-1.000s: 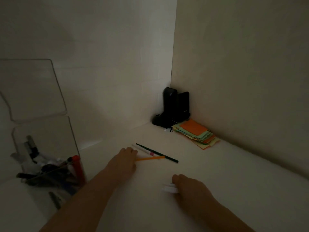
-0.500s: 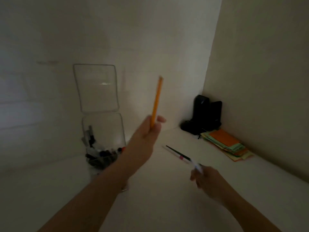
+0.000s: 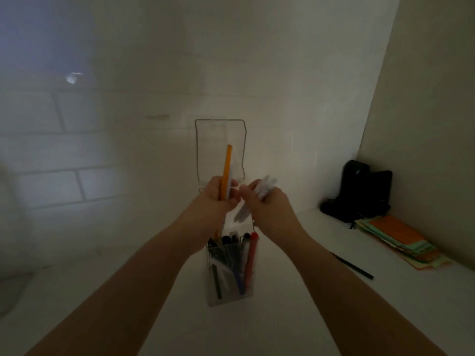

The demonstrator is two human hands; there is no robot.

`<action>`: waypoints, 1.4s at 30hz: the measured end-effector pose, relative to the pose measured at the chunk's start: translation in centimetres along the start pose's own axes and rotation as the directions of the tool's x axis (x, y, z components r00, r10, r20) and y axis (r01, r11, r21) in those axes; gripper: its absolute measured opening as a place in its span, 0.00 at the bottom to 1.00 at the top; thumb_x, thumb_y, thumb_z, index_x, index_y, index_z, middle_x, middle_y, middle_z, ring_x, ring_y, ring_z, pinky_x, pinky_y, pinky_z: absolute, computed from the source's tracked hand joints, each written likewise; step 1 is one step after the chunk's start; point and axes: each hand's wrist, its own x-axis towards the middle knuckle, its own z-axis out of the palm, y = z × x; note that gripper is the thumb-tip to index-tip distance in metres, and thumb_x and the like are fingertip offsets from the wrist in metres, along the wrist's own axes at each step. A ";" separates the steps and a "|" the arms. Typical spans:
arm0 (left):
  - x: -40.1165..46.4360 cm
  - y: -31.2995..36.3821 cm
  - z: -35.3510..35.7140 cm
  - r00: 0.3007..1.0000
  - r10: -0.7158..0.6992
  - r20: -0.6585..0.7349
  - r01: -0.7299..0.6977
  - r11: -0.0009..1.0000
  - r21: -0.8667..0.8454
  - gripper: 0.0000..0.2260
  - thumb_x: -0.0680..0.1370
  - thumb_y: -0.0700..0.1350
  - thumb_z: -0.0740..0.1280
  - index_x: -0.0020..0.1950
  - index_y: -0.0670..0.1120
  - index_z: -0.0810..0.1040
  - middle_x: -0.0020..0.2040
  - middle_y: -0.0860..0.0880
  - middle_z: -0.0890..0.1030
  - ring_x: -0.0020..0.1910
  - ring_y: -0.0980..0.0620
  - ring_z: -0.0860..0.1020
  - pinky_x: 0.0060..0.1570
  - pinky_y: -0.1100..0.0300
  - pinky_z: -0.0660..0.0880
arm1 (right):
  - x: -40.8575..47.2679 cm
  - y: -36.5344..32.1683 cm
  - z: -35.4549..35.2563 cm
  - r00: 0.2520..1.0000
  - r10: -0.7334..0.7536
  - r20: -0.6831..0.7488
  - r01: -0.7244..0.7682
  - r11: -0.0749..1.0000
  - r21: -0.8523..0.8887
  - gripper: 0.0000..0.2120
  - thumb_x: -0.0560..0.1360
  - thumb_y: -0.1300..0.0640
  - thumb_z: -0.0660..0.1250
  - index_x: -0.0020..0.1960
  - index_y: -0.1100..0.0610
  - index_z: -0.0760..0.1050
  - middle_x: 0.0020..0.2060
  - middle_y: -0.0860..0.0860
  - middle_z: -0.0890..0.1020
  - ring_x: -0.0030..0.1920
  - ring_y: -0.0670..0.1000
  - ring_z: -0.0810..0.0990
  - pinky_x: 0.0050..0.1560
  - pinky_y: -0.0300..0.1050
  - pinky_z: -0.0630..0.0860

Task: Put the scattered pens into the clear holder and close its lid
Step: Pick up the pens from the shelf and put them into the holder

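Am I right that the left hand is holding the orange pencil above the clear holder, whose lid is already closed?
Not quite: the lid is not closed. In the head view it stands open, upright behind the hands. The rest holds: the left hand grips the orange pencil above the clear holder.

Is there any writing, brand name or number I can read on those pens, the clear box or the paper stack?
None can be read.
Pens in the clear holder: any print is too dim and small to make out.
Orange pencil in the left hand: no print visible.
White pens in the right hand: blurred.
Paper stack and black device: no text visible.
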 end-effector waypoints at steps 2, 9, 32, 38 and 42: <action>0.0 0.0 0.0 1.000 0.008 0.003 -0.008 1.000 0.009 0.12 0.77 0.37 0.60 0.58 0.49 0.68 0.53 0.49 0.76 0.53 0.52 0.74 0.48 0.61 0.71 | 0.0 0.8 0.5 1.000 -0.013 -0.010 0.011 0.991 -0.133 0.11 0.74 0.49 0.64 0.42 0.57 0.73 0.28 0.49 0.74 0.29 0.48 0.73 0.34 0.42 0.73; -0.5 -0.7 -0.3 0.996 0.084 -0.022 -0.083 0.995 0.053 0.16 0.78 0.38 0.58 0.62 0.53 0.67 0.54 0.52 0.74 0.55 0.54 0.73 0.46 0.65 0.72 | -0.3 1.1 -0.1 0.984 -0.139 -0.112 0.131 0.988 -0.077 0.07 0.74 0.58 0.65 0.51 0.51 0.71 0.36 0.48 0.76 0.33 0.51 0.78 0.34 0.41 0.78; -4.1 -4.2 -2.1 0.863 0.252 -0.438 -0.254 0.966 0.056 0.07 0.76 0.38 0.62 0.51 0.48 0.74 0.49 0.51 0.78 0.44 0.68 0.75 0.42 0.77 0.71 | 0.4 -0.3 -1.3 0.974 -0.113 -0.196 0.122 0.992 0.038 0.05 0.78 0.57 0.58 0.50 0.55 0.71 0.38 0.49 0.77 0.36 0.44 0.76 0.35 0.33 0.74; -3.8 -9.3 -1.0 1.000 0.006 0.023 -0.003 0.992 -0.129 0.44 0.68 0.46 0.73 0.73 0.55 0.46 0.71 0.55 0.58 0.68 0.58 0.59 0.56 0.76 0.67 | -0.7 0.7 0.4 0.941 -0.311 0.130 0.335 0.812 -0.478 0.21 0.78 0.61 0.58 0.68 0.48 0.60 0.38 0.56 0.79 0.36 0.51 0.80 0.39 0.43 0.80; -2.6 -10.6 -0.2 0.998 0.060 0.022 -0.059 0.997 -0.040 0.56 0.52 0.59 0.79 0.69 0.58 0.44 0.72 0.42 0.61 0.68 0.47 0.66 0.60 0.71 0.71 | -0.5 2.0 0.6 0.935 -0.211 0.286 0.350 0.686 -0.638 0.17 0.80 0.57 0.52 0.68 0.54 0.67 0.58 0.56 0.78 0.59 0.54 0.72 0.58 0.45 0.69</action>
